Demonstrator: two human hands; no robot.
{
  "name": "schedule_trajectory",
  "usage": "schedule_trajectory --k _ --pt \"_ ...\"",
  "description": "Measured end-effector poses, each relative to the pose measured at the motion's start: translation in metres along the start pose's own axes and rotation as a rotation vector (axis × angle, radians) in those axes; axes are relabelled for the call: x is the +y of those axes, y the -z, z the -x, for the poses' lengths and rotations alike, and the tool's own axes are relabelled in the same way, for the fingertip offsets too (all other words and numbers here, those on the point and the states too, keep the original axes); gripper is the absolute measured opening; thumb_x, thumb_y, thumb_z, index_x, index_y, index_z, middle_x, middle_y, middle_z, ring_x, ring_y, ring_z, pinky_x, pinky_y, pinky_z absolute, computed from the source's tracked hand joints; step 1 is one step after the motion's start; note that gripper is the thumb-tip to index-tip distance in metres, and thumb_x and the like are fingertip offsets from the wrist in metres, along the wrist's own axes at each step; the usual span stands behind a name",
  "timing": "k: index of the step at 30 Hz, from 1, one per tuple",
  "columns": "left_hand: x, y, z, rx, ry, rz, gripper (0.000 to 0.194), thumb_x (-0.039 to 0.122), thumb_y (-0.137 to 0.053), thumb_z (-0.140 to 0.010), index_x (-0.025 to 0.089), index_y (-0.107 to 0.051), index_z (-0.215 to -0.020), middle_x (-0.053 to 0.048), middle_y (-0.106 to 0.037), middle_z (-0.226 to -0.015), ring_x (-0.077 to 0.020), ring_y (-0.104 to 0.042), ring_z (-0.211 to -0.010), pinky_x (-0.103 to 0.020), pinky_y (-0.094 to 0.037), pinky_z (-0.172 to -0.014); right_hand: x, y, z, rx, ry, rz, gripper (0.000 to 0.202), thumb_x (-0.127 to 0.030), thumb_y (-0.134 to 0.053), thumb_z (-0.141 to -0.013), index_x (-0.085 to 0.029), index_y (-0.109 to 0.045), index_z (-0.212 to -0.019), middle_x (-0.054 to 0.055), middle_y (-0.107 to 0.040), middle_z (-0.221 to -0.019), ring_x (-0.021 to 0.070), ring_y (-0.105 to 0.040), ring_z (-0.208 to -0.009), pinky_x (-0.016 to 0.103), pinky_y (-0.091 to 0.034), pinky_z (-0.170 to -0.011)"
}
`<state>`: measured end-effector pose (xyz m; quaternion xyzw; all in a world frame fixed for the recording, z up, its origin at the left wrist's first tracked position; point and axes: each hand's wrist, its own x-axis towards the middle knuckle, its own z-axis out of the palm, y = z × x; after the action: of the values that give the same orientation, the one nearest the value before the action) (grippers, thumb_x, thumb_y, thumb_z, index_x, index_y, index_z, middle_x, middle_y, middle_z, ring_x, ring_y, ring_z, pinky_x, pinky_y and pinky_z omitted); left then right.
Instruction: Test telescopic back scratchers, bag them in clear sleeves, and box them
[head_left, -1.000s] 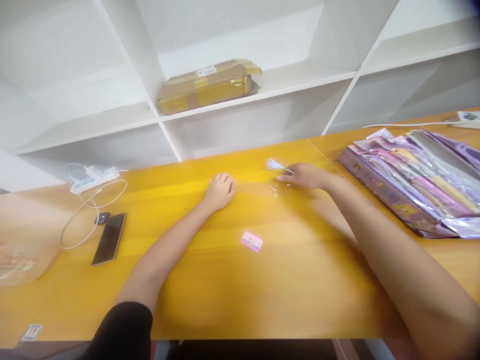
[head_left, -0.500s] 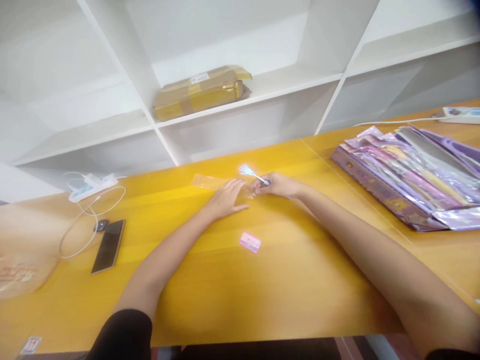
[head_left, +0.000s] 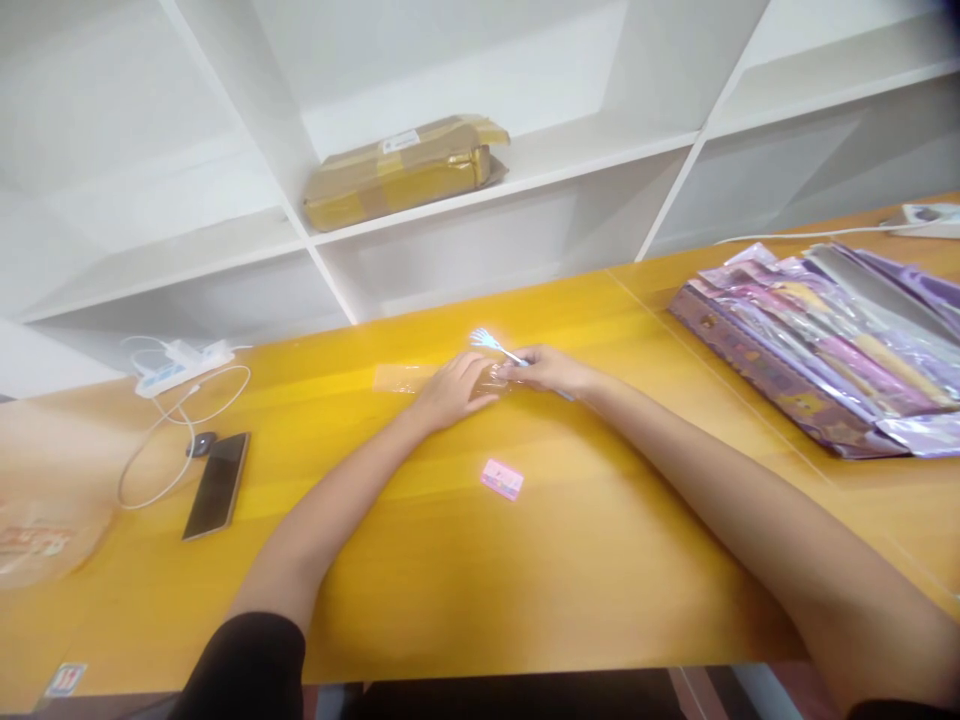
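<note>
My right hand [head_left: 544, 368] is closed around a thin light-blue stick with a hand-shaped end [head_left: 485, 339], which looks like a small back scratcher. The hand-shaped end points up and left, and the tail shows below my palm. A clear plastic sleeve [head_left: 397, 378] lies flat on the table, its right part between my hands. My left hand [head_left: 452, 392] rests over that sleeve with the fingers stretched and the thumb apart. On the table nearer to me is a small pink card [head_left: 502, 479], touched by neither hand.
At right, a purple patterned box [head_left: 780, 375] holds several items in clear wrappers. A phone [head_left: 217, 485], a dark mouse-like object [head_left: 201, 445] and a power strip [head_left: 185, 370] with white cables are at left. A taped brown parcel [head_left: 405, 170] sits on the white shelf behind.
The stick has turned and slid in my right hand, so its tail now shows beyond the palm. My left hand stays over the sleeve. The camera view has shifted slightly.
</note>
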<state>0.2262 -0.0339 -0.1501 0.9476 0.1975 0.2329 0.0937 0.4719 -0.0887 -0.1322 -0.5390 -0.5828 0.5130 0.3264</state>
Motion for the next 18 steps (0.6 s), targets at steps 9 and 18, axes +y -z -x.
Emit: schedule_trajectory --k 9,18 --pt "-0.002 -0.001 0.0 0.053 0.059 -0.1 0.047 0.047 -0.067 -0.105 0.021 -0.058 -0.143 -0.015 -0.064 -0.137 -0.0327 -0.064 -0.129 -0.052 -0.053 -0.113 0.001 0.009 0.001 0.047 -0.002 0.049 0.084 -0.098 -0.074 -0.068 -0.02 -0.062 -0.096 -0.006 -0.039 -0.064 0.0091 -0.03 -0.054 0.026 -0.022 -0.05" --pt "-0.01 0.0 -0.001 0.143 0.158 -0.148 0.048 0.036 -0.073 -0.1 0.019 -0.057 -0.142 -0.015 -0.065 -0.134 -0.032 -0.063 -0.129 -0.049 -0.052 -0.115 -0.025 0.065 0.026 0.054 0.063 0.417 0.092 -0.106 -0.033 -0.086 -0.018 -0.055 -0.069 0.002 -0.044 -0.063 0.0128 -0.039 -0.06 0.03 -0.033 -0.064"
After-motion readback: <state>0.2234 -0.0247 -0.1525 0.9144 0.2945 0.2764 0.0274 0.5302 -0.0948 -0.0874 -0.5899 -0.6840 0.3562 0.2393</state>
